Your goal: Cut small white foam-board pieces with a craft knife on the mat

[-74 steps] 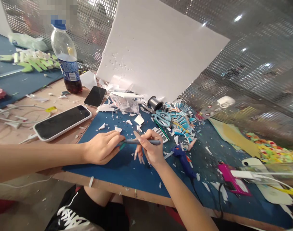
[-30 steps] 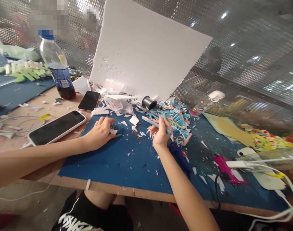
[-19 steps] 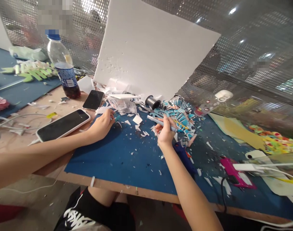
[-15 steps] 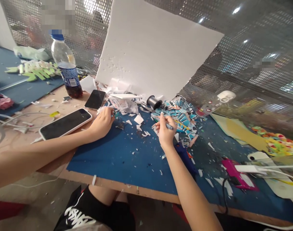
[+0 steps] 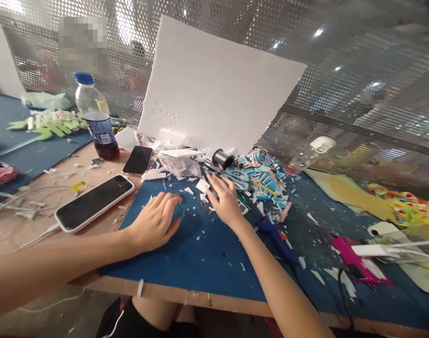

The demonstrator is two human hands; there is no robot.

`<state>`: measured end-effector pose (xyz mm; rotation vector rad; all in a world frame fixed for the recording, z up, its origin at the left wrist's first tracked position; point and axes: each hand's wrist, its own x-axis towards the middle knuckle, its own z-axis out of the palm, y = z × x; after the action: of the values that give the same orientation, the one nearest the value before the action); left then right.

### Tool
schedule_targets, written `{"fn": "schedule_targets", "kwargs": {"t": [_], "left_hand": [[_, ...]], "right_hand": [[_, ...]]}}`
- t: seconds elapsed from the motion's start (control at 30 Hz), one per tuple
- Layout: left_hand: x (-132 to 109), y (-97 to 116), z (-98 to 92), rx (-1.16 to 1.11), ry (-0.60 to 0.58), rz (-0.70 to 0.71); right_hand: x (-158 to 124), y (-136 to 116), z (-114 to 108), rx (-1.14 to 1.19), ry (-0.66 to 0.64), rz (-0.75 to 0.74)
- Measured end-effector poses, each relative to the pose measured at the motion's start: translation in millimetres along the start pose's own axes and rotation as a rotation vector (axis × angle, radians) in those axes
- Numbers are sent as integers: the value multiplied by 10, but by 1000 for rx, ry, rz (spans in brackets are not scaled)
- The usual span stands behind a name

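My left hand [image 5: 157, 220] lies low over the blue mat [image 5: 207, 258], fingers loosely bent and the thumb apart. A small greenish thing shows faintly by its fingertips; I cannot tell what it is or whether they touch it. My right hand [image 5: 224, 199] is open, fingers spread, over white scraps [image 5: 202, 185] in the middle of the mat. Just beyond it are blue-handled scissors [image 5: 238, 177] and a black spool [image 5: 222, 158]. To its right is a heap of blue and white cut pieces [image 5: 269, 176].
Two phones [image 5: 94, 203] [image 5: 138, 160] and a cola bottle [image 5: 100, 124] stand or lie at left. A white foam board [image 5: 217, 84] leans at the back. At right are a blue glue gun [image 5: 277, 239], a magenta device [image 5: 362, 263] with cables and yellow sheets [image 5: 351, 195].
My left hand has moved right and nearer, away from the phones. The pen-like blue tool has left my right hand, which has opened and shifted left, away from the heap.
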<state>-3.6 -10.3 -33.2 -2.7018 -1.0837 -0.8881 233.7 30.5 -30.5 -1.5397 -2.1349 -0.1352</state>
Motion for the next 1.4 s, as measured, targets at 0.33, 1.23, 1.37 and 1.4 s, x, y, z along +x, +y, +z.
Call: {"fn": "schedule_targets", "kwargs": {"t": [0.33, 1.23, 1.37, 1.4], "left_hand": [[-20, 67, -71, -259, -86, 248], [21, -148, 22, -589, -120, -162], [12, -135, 25, -558, -157, -139], [9, -132, 23, -532, -166, -134]], "right_hand": [[77, 8, 143, 246, 74, 57], [-249, -587, -88, 630, 143, -419], [-253, -601, -91, 576, 154, -456], [-250, -600, -97, 565, 156, -456]]}}
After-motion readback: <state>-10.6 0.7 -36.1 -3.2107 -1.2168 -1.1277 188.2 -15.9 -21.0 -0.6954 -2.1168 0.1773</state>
